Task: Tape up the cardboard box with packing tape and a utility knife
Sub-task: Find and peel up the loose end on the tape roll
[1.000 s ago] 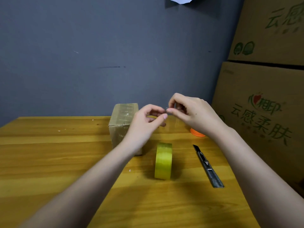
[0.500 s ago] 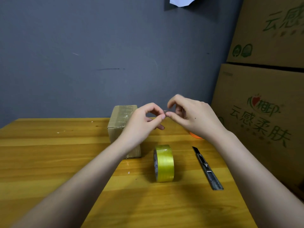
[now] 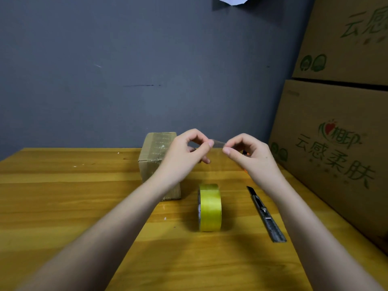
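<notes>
both hands are raised above the table, each with thumb and forefinger pinched narrow on one end of a short strip of clear tape (image 3: pixel 218 143) that spans the small gap between them. the left hand (image 3: pixel 184 153) grips the strip's left end, its other fingers curled loosely beneath; the right hand (image 3: pixel 249 155) grips the right end, knuckles arched upward. the strip looks almost transparent and its exact edges are hard to make out against the grey wall (image 3: pixel 126 70)

behind the left hand, a small cardboard box (image 3: pixel 156 156) sits on the wooden table (image 3: pixel 63 196), its top and front already glossy with tape; the left wrist covers part of its right side. nearer the camera, between the two forearms, a roll of yellow packing tape (image 3: pixel 210 207) stands on its edge, apart from the box. to the right of the roll, a utility knife (image 3: pixel 265 214) lies flat on the table, its tip pointing away from the person, partly tucked under the right forearm. a bit of something orange (image 3: pixel 245 153) peeks out behind the right hand; what it is cannot be told

large printed cartons (image 3: pixel 336 143) are stacked along the right side of the table, and a scrap of white paper (image 3: pixel 233 0) hangs at the top of the wall
</notes>
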Available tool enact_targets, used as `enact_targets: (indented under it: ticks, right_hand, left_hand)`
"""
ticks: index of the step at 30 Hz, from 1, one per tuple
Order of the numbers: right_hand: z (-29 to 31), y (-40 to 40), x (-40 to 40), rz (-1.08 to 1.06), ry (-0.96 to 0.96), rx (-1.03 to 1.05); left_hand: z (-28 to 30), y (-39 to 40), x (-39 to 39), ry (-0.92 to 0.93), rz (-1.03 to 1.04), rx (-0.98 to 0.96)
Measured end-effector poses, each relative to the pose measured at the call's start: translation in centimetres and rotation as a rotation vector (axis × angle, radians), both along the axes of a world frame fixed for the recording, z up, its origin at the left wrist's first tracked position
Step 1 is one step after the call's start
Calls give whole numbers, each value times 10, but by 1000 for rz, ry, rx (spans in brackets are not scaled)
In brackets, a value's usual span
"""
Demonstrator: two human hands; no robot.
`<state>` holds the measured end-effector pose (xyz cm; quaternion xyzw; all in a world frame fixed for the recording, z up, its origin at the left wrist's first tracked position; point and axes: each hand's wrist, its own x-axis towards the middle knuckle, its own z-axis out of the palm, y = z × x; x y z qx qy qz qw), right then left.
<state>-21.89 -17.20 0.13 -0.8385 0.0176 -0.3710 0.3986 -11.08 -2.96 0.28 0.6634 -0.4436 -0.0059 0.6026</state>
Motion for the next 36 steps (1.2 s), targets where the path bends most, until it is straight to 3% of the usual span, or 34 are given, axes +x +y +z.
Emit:
enact_targets:
  ticks: [8,14,20,23,27,36]
  right_hand:
    - [-7,9,1,35,-17,187]
    - [-8,14,0,31,-88,229]
    - [-12,21,-4,-41,-207,107]
    - [-13,21,-4,-32,-209,152]
    - [-17,20,0,28,-192,306]
    - [-18,23,-2,2,-211,251]
  left_hand:
    - [2,2,-4,-44,125,-7]
    - [7,3,-9,173,73,-1]
    - [10,0,-11,265,65,58]
    - [11,-3,-11,314,48,54]
    - [7,-5,-8,284,55,39]
    - [6,-6,-9,280,40,2]
